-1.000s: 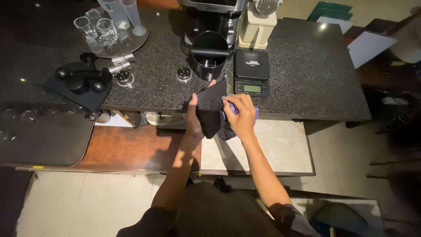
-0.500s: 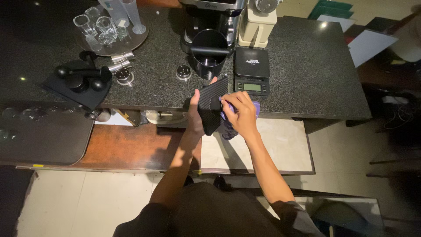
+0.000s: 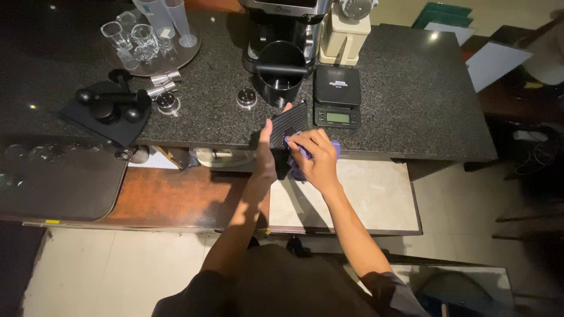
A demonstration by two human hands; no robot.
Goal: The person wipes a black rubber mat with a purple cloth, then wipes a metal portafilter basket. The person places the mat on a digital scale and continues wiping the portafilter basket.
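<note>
Nearest me: left hand [image 3: 265, 161] has its fingers wrapped round the lower edge of a black ribbed mat [image 3: 288, 130], holding it tilted up off the desk [image 3: 411, 88], just over the front edge. Right hand [image 3: 317, 158] is clenched on a bunched purple cloth [image 3: 336, 148] and presses it against the mat's face.

What could go wrong imo: the mat's only pinched along one side, so a hard push from the cloth hand could twist it out of the grip, and it'd drop past the desk edge onto the lower pull-out shelf [image 3: 376, 194] or the floor.

A bit further back, the mat's top corner is v close to the small black scale [image 3: 337, 94] and the black cup [image 3: 281, 73] sitting under the coffee grinder [image 3: 282, 23]. A wide swipe could knock the scale or bump that cup loose.

Off to the left there's a little metal tamper-ish piece [image 3: 245, 98], tbh can't tell exactly what, plus a tray of glasses [image 3: 147, 35] far back. Those look well apart from the hands, so low risk.
</note>
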